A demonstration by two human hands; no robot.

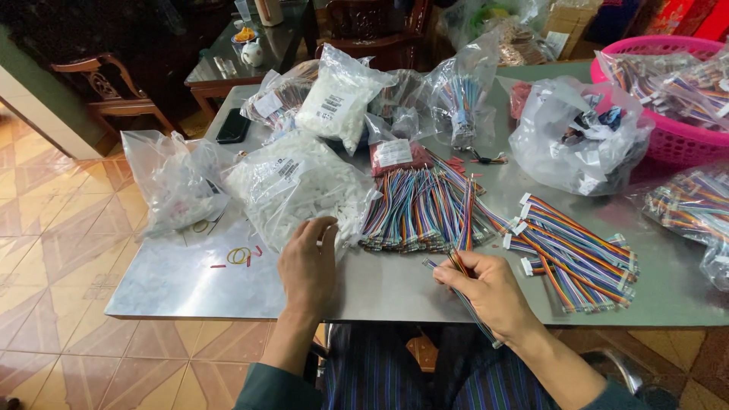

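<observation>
The right hand [492, 292] has its fingers [456, 279] pinched together on a thin bundle of multicoloured ribbon wires [465, 298], held just above the near edge of the grey metal tabletop [175, 281]; the bundle's tail runs under the palm and hangs off the edge toward the lap. The left hand [307, 266] lies with its fingers [323, 228] spread and slightly curled, tips touching the mouth of the clear plastic bag of small white connector housings [292, 186], closed on nothing that can be seen.

The grip on the wires looks light and sits near one end, so a tug or a shift of the wrist could let single strands slide out of line or drop to the tiled floor [53, 228]. Just beyond the right hand lies a loose fanned row of striped cut wires [421, 212], and beside it a pile of finished wire harnesses with white plugs [577, 254]; a careless sweep of the forearm could likely mix the two. The bag of housings lies open at the left fingers, so dragging at it might spill small parts across the tabletop, near the yellow and red rubber bands [239, 256]. A pink plastic basket [668, 140] sits well apart at the far right.
</observation>
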